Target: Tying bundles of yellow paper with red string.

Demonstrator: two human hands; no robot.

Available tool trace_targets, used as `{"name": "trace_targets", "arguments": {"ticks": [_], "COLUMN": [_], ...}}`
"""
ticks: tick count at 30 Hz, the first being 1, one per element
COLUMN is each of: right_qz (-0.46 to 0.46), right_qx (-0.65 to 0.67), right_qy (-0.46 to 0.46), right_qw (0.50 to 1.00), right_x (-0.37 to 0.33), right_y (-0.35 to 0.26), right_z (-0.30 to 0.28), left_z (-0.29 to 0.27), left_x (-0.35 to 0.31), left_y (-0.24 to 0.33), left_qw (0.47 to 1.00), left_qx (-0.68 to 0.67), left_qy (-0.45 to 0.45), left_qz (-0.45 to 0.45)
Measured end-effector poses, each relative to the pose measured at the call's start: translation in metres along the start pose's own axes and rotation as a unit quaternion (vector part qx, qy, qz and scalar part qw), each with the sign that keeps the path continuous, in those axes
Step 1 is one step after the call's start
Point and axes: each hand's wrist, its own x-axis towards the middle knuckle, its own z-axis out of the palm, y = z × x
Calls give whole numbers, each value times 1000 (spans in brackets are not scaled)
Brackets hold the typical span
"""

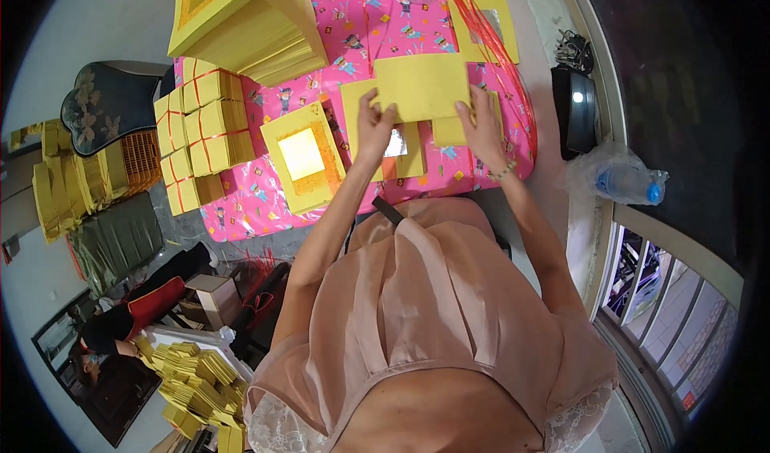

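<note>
My left hand [375, 130] has its fingers bent at the lower left edge of a plain yellow paper sheet [423, 88]. At the sheet's lower right edge, my right hand [484, 130] pinches it between thumb and fingers. Beneath the sheet lies yellow paper with a shiny silver square [395, 142], partly hidden by the sheet and my left hand. More yellow paper [449, 132] shows under the sheet's right part. To the left is a stack of yellow paper [305, 158] bearing an orange border and a bright foil square.
A tall yellow paper stack [257, 36] and red-tied bundles [200, 128] occupy the left of the pink patterned tablecloth [353, 40]. Red strings [501, 60] hang along the right side. A bagged plastic bottle [630, 186] stands right. A yellow paper pile [196, 381] is lower left.
</note>
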Motion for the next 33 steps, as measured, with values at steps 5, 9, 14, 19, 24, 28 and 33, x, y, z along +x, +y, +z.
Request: {"name": "trace_targets", "arguments": {"ticks": [5,9,14,19,24,28,33], "right_qz": [159,73,66,90,85,58,68], "right_qx": [79,-78,-113,-86,-70,-186,-235], "right_qy": [0,50,62,67,63,47,87], "right_qw": [984,993,989,990,992,980,966], "right_x": [-29,-38,-43,-49,-55,-51,-47], "right_y": [48,93,111,106,109,103,93], "right_z": [-23,-24,-18,-16,-15,-15,-22], "left_z": [39,57,62,63,67,63,60], "left_x": [-5,-2,2,3,1,1,-16], "left_y": [-35,-58,-72,-89,-84,-89,-61], "left_qw": [992,964,960,958,936,921,920], "left_qx": [97,257,268,283,347,384,377], "left_qy": [-81,-61,-66,-33,-43,-38,-33], "left_qz": [-6,0,-39,21,37,48,106]}}
